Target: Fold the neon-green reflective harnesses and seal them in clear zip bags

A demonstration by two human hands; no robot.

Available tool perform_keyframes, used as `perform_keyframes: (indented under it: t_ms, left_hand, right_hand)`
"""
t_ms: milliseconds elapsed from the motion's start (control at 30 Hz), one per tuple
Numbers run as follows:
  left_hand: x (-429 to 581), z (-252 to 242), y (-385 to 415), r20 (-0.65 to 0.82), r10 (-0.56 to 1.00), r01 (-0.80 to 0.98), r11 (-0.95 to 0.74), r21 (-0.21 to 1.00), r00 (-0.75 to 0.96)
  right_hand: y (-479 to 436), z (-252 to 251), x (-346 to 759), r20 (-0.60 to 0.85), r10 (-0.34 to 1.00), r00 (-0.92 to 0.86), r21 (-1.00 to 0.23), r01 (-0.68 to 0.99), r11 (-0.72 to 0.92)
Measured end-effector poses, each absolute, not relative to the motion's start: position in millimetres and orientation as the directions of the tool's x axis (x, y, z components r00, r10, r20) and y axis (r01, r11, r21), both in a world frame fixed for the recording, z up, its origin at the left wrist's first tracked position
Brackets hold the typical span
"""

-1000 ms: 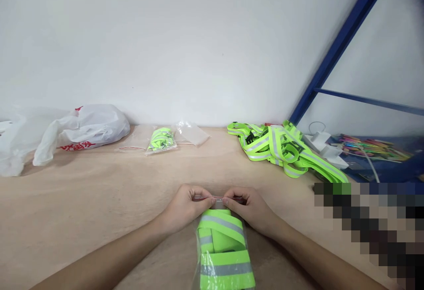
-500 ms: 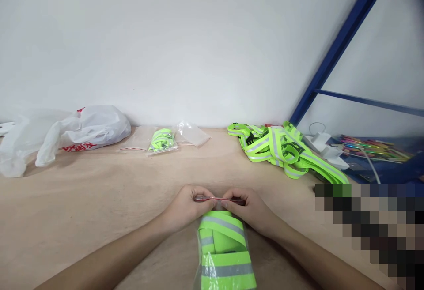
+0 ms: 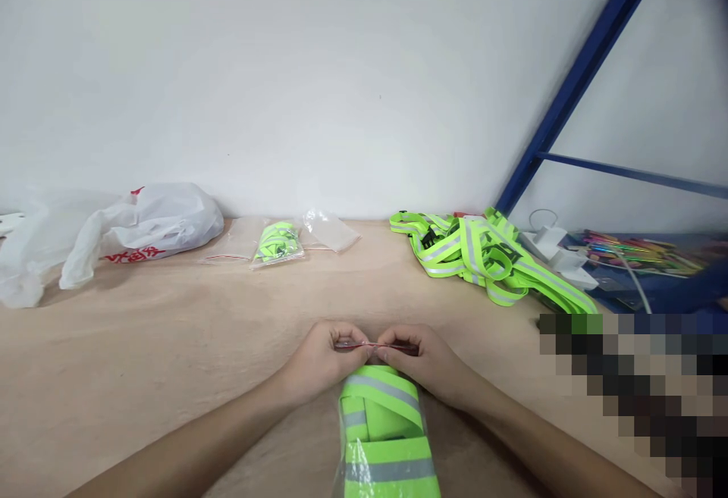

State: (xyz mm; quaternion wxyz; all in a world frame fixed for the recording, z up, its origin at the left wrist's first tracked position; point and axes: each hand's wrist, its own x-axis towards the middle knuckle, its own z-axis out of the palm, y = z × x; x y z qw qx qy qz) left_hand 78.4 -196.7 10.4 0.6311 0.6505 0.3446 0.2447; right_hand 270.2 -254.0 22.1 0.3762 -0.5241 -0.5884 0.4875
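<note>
A clear zip-lock bag (image 3: 372,345) with a red line along its top edge is pinched between both hands, low in the middle of the head view. Inside it lies a folded neon-green reflective strap (image 3: 390,449) with grey stripes. My left hand (image 3: 327,358) grips the top edge on the left, thumb against fingers. Close beside it, my right hand (image 3: 424,358) pinches the same edge on the right. The thumb tips nearly meet at the middle of the seal. The bag's lower end runs out of view.
Against the wall lie a packed bag of green strap (image 3: 278,242), flat clear bags (image 3: 333,230) and a white plastic bag (image 3: 164,217). Loose reflective straps (image 3: 472,252) are heaped at right, near white adapters (image 3: 549,244), pens (image 3: 642,252) and a blue metal frame (image 3: 580,81).
Both hands keep their pinch on the bag's top edge, the thumbs shifting only slightly. The view has moved a little.
</note>
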Motion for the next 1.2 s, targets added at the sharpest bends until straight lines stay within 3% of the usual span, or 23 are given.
perform_keyframes:
  t_ms: [433,833,1067,1200]
  left_hand:
    - [76,20,-195,-0.124,0.743,0.117,0.062,0.991,0.658]
    - [72,13,-187,-0.138,0.822,0.054,0.129,0.99,0.552]
    - [73,19,-185,-0.253,0.783,-0.147,0.399,0.905,0.568]
    - [72,12,-185,-0.2,0.811,-0.199,0.36,0.911,0.551]
  right_hand:
    - [-254,23,270,-0.057,0.993,-0.1,-0.961,0.274,-0.028]
    - [-246,18,296,-0.045,0.996,-0.073,-0.96,0.279,-0.023]
    - [-247,26,293,0.059,0.998,0.038,-0.959,0.279,0.046]
    - [-245,25,296,0.052,0.998,0.042,-0.958,0.283,0.038]
